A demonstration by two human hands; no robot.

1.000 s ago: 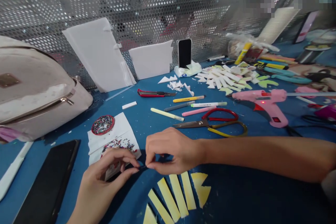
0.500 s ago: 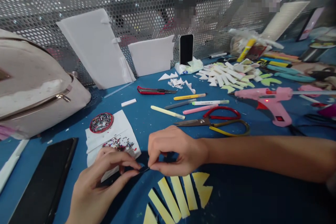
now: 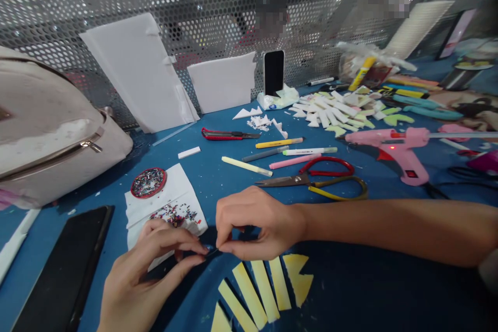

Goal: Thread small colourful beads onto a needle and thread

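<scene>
My right hand [image 3: 259,225] is closed, thumb and forefinger pinching the end of a thin strand [image 3: 213,252]. Facing it, my left hand [image 3: 151,270] holds its thumb and forefinger together at the strand's other end; what lies between those fingertips is too small to make out. Under and behind the left fingers lies a white paper sheet [image 3: 182,187] with loose multicoloured beads [image 3: 179,214] on it. A red-rimmed round dish [image 3: 148,182] of similar beads sits on the sheet. Just below my hands, several yellow strips [image 3: 249,290] and a notched yellow piece [image 3: 299,277] lie fanned out on the blue table.
Scissors [image 3: 303,180], several markers [image 3: 247,166] and a red box cutter [image 3: 227,135] lie beyond my hands. A pink glue gun [image 3: 404,150] with its light on rests at right, near piled foam scraps [image 3: 334,109]. A black phone [image 3: 64,270] and pale bag [image 3: 58,135] are at left.
Both hands keep nearly the same pose, fingertips close together at the strand. The whole view has shifted slightly.
</scene>
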